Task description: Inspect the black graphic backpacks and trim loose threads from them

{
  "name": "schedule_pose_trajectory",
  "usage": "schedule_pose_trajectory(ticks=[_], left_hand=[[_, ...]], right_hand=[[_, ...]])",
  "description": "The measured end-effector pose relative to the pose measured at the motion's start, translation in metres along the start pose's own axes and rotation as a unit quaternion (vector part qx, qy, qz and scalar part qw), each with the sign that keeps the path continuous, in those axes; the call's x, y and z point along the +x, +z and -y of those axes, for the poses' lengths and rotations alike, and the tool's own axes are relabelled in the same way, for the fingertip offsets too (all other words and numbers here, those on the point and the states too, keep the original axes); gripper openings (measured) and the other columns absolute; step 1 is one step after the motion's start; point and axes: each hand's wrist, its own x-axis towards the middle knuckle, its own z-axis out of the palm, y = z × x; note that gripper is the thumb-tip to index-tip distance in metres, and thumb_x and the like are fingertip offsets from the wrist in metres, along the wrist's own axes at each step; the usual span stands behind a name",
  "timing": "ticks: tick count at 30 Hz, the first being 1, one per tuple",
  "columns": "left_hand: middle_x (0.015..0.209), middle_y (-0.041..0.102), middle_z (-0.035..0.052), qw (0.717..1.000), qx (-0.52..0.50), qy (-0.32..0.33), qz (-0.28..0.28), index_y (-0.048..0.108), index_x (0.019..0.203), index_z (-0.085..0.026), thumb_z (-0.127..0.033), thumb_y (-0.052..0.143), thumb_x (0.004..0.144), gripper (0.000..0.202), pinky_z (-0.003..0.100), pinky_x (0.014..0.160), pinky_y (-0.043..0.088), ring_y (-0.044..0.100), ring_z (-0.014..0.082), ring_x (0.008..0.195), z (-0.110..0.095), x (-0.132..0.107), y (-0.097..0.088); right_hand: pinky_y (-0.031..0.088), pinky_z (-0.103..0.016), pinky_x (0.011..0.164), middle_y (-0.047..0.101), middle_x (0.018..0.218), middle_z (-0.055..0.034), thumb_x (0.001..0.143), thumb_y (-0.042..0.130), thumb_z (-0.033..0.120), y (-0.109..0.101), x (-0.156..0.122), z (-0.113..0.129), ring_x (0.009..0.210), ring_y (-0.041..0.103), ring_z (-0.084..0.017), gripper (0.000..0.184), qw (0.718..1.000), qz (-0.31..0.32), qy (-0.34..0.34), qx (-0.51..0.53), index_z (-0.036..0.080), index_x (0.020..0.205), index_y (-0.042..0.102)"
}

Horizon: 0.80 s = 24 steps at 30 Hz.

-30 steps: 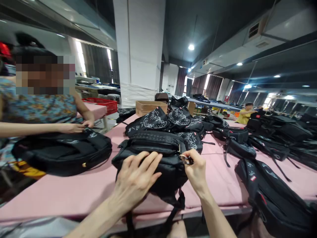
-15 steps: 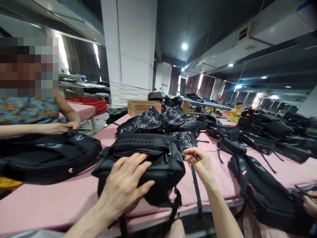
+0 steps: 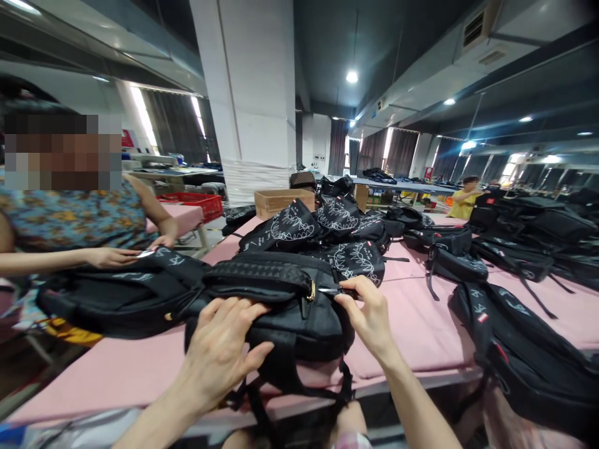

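A black backpack point(image 3: 322, 330) lies on the pink-covered table in front of me. A dark patterned flap and a gold zip pull point(image 3: 311, 289) show near its top. My left hand point(image 3: 224, 349) grips the front of this bag; its fingertips go in below the flap and the thumb lies outside. At the bag's right end, my right hand point(image 3: 369, 308) pinches small thread snips point(image 3: 330, 290). Their thin metal tip points left, close to the zip pull, and their handle is mostly hidden by my fingers.
Several printed black bags point(image 3: 290, 227) are piled behind, near a cardboard box point(image 3: 283, 201). On the left a co-worker's hand point(image 3: 110, 257) holds another black backpack point(image 3: 121, 299). More bags cover the right side, including one point(image 3: 528, 355) at the pink table's point(image 3: 412, 349) near edge.
My right hand has moved in towards the zip end, and the snips' metal tip now shows. The bag has been turned and tipped, uncovering the gold pull. The view has swung slightly left.
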Motion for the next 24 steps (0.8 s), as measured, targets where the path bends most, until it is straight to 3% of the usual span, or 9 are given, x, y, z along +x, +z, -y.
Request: schedule_pose_trajectory(ticks=[7, 13, 19, 24], left_hand=[[0.087, 0.059, 0.0085, 1.000, 0.000, 0.006, -0.011, 0.051, 0.100, -0.016, -0.039, 0.038, 0.088, 0.029, 0.038, 0.079, 0.038, 0.054, 0.0228, 0.082, -0.003, -0.003, 0.002], [0.102, 0.058, 0.0121, 0.998, -0.037, -0.002, -0.048, 0.041, 0.123, -0.016, -0.027, 0.040, 0.089, 0.036, 0.041, 0.091, 0.039, 0.053, 0.0243, 0.099, -0.005, -0.014, 0.005], [0.117, 0.053, 0.0133, 0.997, -0.062, 0.004, -0.040, 0.025, 0.141, -0.019, -0.019, 0.041, 0.087, 0.056, 0.039, 0.096, 0.037, 0.049, 0.0253, 0.111, -0.002, -0.018, 0.001], [0.126, 0.051, 0.0157, 1.000, -0.021, 0.006, 0.005, 0.016, 0.144, -0.018, -0.029, 0.035, 0.091, 0.058, 0.041, 0.094, 0.038, 0.045, 0.0297, 0.116, -0.006, -0.012, 0.000]], right_hand=[[0.042, -0.027, 0.070, 0.064, 0.079, -0.0022, 0.082, 0.058, 0.024, -0.001, 0.002, -0.001, 0.076, 0.057, -0.016, 0.007, 1.000, 0.010, -0.012, -0.023, 0.020, 0.079, 0.064], [0.044, -0.024, 0.066, 0.066, 0.082, -0.0014, 0.080, 0.060, 0.024, -0.009, 0.005, -0.002, 0.077, 0.060, -0.015, 0.007, 0.995, 0.042, 0.061, 0.061, 0.020, 0.082, 0.065], [0.043, -0.026, 0.071, 0.065, 0.080, -0.0021, 0.079, 0.060, 0.023, -0.008, 0.000, -0.003, 0.077, 0.059, -0.016, 0.006, 0.998, 0.037, 0.028, 0.034, 0.020, 0.079, 0.064], [0.043, -0.025, 0.066, 0.063, 0.078, -0.0012, 0.080, 0.057, 0.029, -0.006, 0.014, 0.000, 0.074, 0.058, -0.015, 0.012, 0.987, 0.016, 0.104, 0.118, 0.019, 0.081, 0.062]])
